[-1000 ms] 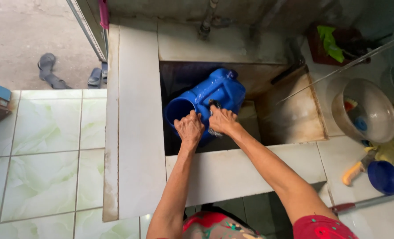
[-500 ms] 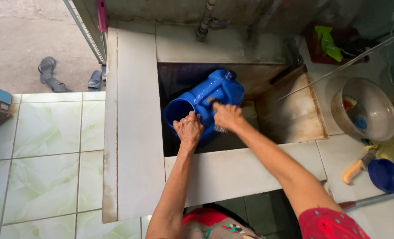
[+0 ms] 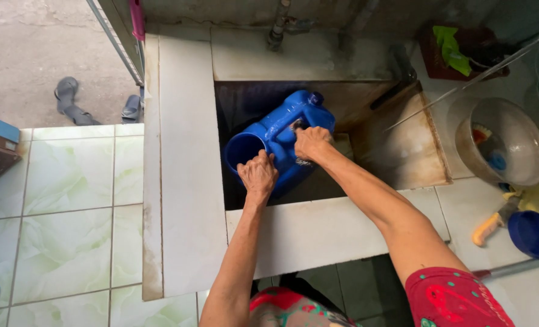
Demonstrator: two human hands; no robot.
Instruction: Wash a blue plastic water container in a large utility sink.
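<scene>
A blue jug (image 3: 281, 136) lies tilted on its side inside the sink (image 3: 396, 151), a deep tiled basin, with its wide open mouth facing left and near. The left hand (image 3: 257, 175) rests on the jug's near side just below the mouth, fingers curled over the plastic; its grip is closed on the jug wall. The right hand (image 3: 310, 142) sits on top of the jug, fingers wrapped around what appears to be the handle, grip clamped on the jug. Both forearms reach from the near edge over the white bench (image 3: 185, 181) that frames the sink.

A tap (image 3: 278, 27) stands on the far wall above the sink. To the right, a metal bowl (image 3: 505, 142) holds small items that cannot be made out. Near it lie a blue lid (image 3: 531, 233) and a brush (image 3: 490, 223) with a yellow handle. A green cloth (image 3: 451, 45) lies far right. On the far left floor lie dark sandals (image 3: 69, 100).
</scene>
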